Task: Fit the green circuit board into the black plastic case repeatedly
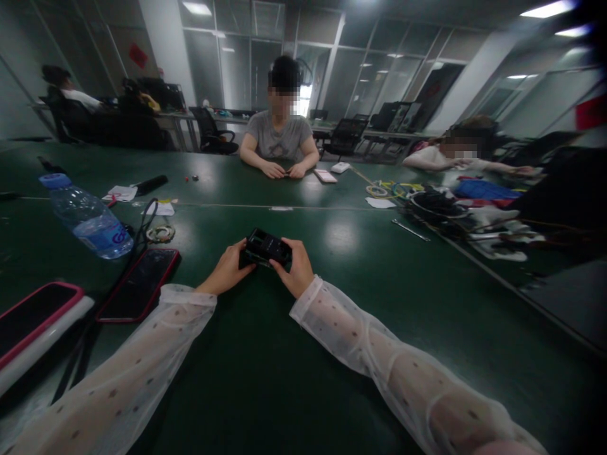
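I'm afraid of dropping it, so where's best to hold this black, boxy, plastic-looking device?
Probably grip the device by its opposite ends, left hand from the left, right hand from the right: its length spans between them, and end grips leave most of its top uncovered.

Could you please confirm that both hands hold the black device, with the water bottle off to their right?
Not quite: the head view shows the water bottle off to their left; the left hand and right hand do both hold the black device.
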`<state>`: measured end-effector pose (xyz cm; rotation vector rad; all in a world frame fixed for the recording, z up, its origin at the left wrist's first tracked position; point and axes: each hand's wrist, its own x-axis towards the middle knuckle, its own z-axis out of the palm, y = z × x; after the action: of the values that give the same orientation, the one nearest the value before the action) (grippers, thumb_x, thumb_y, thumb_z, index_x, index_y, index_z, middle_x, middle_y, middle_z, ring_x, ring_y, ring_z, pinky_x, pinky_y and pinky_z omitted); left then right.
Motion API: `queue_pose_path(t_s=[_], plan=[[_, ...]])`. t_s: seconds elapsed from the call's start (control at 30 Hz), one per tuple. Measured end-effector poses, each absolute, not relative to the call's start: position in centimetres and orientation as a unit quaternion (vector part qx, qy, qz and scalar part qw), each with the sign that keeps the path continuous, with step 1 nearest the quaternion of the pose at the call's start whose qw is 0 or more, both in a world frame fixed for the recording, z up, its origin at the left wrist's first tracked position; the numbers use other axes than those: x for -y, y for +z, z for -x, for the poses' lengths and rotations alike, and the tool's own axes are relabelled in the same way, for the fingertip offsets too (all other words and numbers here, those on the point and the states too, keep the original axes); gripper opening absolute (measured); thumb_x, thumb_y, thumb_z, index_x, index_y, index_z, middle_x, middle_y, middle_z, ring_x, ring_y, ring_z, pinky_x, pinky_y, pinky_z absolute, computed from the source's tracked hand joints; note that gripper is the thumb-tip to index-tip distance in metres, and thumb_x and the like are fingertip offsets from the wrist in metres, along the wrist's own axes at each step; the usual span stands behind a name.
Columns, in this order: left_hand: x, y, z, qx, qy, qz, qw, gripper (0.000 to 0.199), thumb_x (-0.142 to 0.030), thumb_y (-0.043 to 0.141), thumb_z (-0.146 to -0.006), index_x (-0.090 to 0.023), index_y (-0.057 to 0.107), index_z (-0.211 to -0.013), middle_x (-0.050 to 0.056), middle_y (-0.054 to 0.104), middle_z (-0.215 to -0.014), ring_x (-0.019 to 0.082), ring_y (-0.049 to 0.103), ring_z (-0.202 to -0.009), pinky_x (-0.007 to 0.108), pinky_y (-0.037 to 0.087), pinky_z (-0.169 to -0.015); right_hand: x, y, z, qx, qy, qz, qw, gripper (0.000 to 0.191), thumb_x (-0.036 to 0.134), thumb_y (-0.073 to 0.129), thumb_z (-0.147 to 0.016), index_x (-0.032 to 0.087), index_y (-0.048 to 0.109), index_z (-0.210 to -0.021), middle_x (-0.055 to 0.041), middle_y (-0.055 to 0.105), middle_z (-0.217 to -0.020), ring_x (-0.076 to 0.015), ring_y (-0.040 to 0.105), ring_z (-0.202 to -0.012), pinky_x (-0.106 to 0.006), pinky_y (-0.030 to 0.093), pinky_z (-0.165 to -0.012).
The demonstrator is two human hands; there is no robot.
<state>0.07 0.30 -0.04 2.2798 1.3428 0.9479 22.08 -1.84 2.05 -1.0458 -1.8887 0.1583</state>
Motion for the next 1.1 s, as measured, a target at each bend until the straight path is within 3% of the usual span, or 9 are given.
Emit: queue_pose_path(t_s=[0.3,0.6,0.93,1.1], plan=[[-0.2,-0.5,0.0,-0.468,0.354,-0.794,0.158,0.077,-0.032,0.066,-0.078,-0.017,0.025,-0.142,0.017,0.045,-0.135,0.032,0.044,-0.125,0.052,0.037,-0.101,1.3,1.6,-22.3,0.773,0.094,0.426,0.460,0.050,0.025,0.065,-0.078,0.019,0.043,-0.123,-0.0120,0.053,-0.110,-0.0266,0.055,-0.106,-0.046,0.048,-0.092],[-0.1,-0.6,0.0,-0.482,0.349,-0.787,0.164,0.077,-0.035,0.066,-0.078,-0.017,0.026,-0.142,0.017,0.042,-0.137,0.032,0.041,-0.128,0.052,0.034,-0.104,0.8,1.0,-22.4,0.790,0.114,0.440,0.411,0.049,0.028,0.069,-0.075,0.019,0.047,-0.119,-0.0121,0.056,-0.109,-0.0277,0.056,-0.105,-0.048,0.048,-0.092],[0.2,-0.1,-0.1,-0.493,0.335,-0.783,0.177,0.077,-0.034,0.065,-0.079,-0.018,0.025,-0.143,0.017,0.042,-0.139,0.032,0.040,-0.129,0.052,0.034,-0.104,1.0,0.8,-22.4,0.750,0.130,0.455,0.462,0.039,0.039,0.051,-0.088,0.019,0.046,-0.121,-0.0108,0.055,-0.104,-0.0243,0.057,-0.099,-0.044,0.049,-0.088],[0.4,0.5,-0.2,-0.471,0.345,-0.791,0.183,0.080,-0.029,0.065,-0.079,-0.024,0.021,-0.145,0.014,0.042,-0.140,0.031,0.041,-0.128,0.053,0.035,-0.103,1.1,0.9,-22.4,0.758,0.135,0.453,0.449,0.046,0.041,0.058,-0.084,0.019,0.045,-0.123,-0.0114,0.055,-0.108,-0.0259,0.057,-0.102,-0.045,0.049,-0.089]])
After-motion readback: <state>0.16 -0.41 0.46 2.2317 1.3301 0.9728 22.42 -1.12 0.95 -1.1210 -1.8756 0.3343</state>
